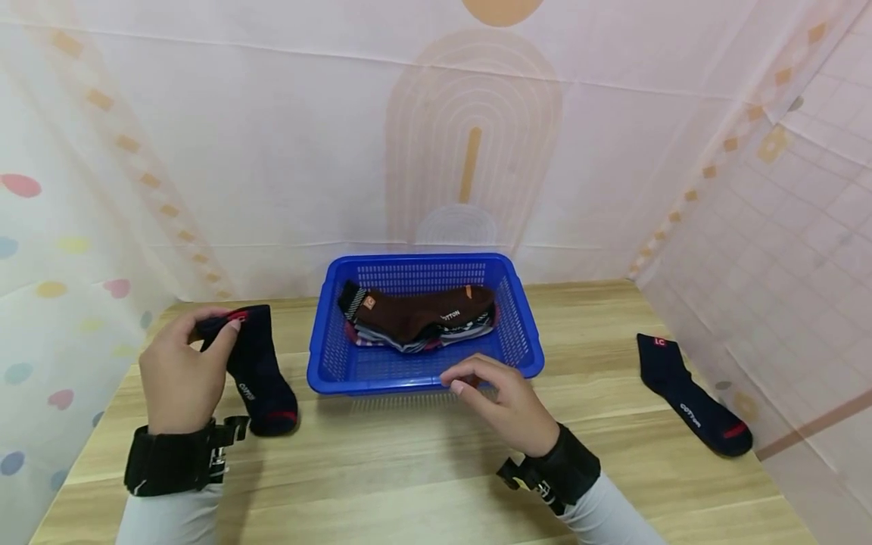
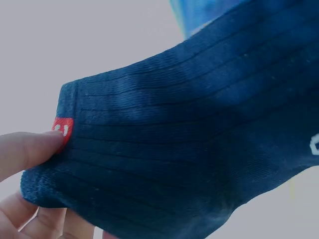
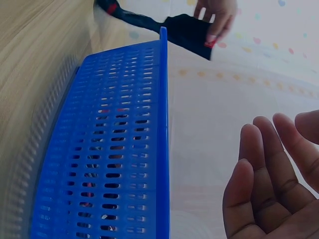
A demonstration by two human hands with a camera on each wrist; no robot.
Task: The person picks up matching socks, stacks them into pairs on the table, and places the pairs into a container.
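My left hand (image 1: 182, 371) pinches the cuff of a navy sock (image 1: 259, 371) at its red label, left of the basket. In the left wrist view the thumb lies on that label and the ribbed sock (image 2: 149, 134) stretches away to the right. The sock's red-tipped toe hangs down in the head view. My right hand (image 1: 507, 401) hovers by the front rim of the blue basket (image 1: 409, 384), holding nothing. Its fingers (image 3: 286, 184) are loosely bent in the right wrist view. Inside the basket a brown sock (image 1: 415, 310) lies on top of several other socks.
Another navy sock (image 1: 691, 397) with a red label lies flat on the right side of the wooden table (image 1: 422, 469). Patterned cloth (image 1: 306, 151) hangs behind the table and along both sides.
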